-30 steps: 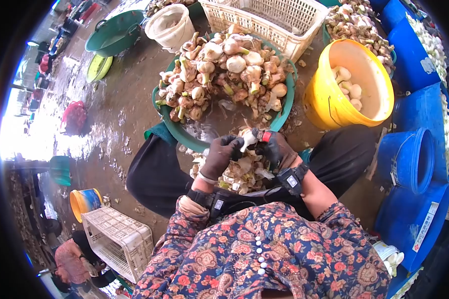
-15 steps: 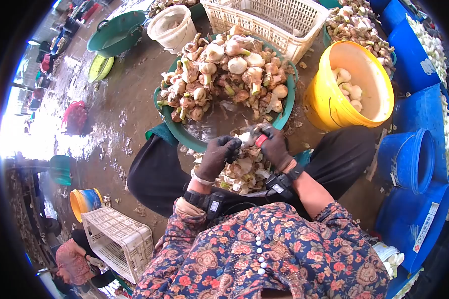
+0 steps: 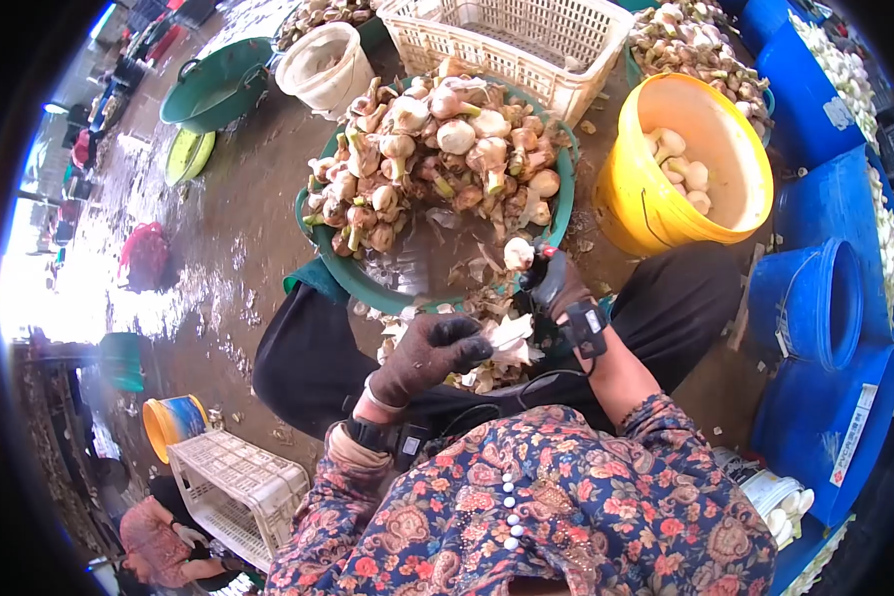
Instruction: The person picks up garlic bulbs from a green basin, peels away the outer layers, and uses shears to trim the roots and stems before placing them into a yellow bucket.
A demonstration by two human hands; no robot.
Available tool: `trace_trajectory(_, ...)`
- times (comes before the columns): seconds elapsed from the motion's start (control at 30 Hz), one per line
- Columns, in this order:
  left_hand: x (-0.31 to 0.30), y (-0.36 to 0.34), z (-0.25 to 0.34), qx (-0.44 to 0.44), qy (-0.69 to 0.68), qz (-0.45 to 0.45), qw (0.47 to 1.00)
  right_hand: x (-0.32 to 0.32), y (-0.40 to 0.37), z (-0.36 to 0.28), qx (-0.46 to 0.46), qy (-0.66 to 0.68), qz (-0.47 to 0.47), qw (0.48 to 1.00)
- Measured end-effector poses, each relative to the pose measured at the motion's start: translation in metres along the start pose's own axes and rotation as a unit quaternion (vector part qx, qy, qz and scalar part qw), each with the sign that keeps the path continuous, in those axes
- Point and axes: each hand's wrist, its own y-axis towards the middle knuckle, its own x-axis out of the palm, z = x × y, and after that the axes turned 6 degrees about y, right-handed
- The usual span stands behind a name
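Observation:
My right hand (image 3: 558,282), in a dark glove, is closed at the near right rim of a green tub (image 3: 353,288). A whitish garlic bulb (image 3: 519,254) sits at its fingertips, beside a small red item (image 3: 548,252) whose kind I cannot make out. Lower and to the left, my left hand (image 3: 432,358) has its gloved fingers loosely bent, thumb apart, with nothing visible between them. Pale garlic skins (image 3: 512,340) lie just beyond its fingertips, over my lap. Untrimmed garlic bulbs (image 3: 397,149) are heaped in the tub's far part.
A yellow bucket (image 3: 616,199) with several peeled bulbs stands to the right. Blue buckets (image 3: 800,308) line the far right. A cream crate (image 3: 507,50), a white bucket (image 3: 323,74) and a green basin (image 3: 219,84) are behind. Another person (image 3: 154,541) sits at lower left beside a crate (image 3: 238,487).
My hands have parted. The right hand has moved up and right with the garlic bulb, while the left has dropped down towards my lap. The view has shifted slightly.

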Motion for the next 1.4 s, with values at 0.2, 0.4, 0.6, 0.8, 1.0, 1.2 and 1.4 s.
trace_trajectory(0.2, 0.002, 0.043, -0.04, 0.075, 0.307, 0.254, 0.914, -0.003, -0.008, 0.011, -0.008, -0.041, -0.06, 0.997)
trace_trajectory(0.4, 0.007, 0.067, -0.044, 0.099, 0.272, 0.349, 0.891, 0.011, -0.033, 0.023, 0.064, -0.124, -0.033, 0.99)
trace_trajectory(0.6, 0.001, 0.056, -0.041, 0.072, 0.356, 0.304, 0.881, 0.013, -0.038, 0.02, 0.029, -0.267, -0.063, 0.961)
trace_trajectory(0.8, -0.016, 0.06, -0.063, 0.033, 0.171, 0.272, 0.946, 0.012, -0.037, 0.023, 0.109, -0.195, -0.053, 0.973)
trace_trajectory(1.0, -0.001, 0.047, -0.037, 0.036, 0.193, 0.302, 0.933, 0.027, -0.046, 0.028, 0.07, -0.152, 0.006, 0.986)
trace_trajectory(1.2, -0.003, 0.059, -0.059, 0.072, 0.294, 0.345, 0.888, 0.028, -0.054, 0.029, 0.059, -0.18, -0.033, 0.981)
trace_trajectory(1.4, -0.054, 0.058, -0.09, -0.021, 0.387, 0.431, 0.815, 0.006, -0.05, 0.02, 0.207, -0.027, -0.101, 0.973)
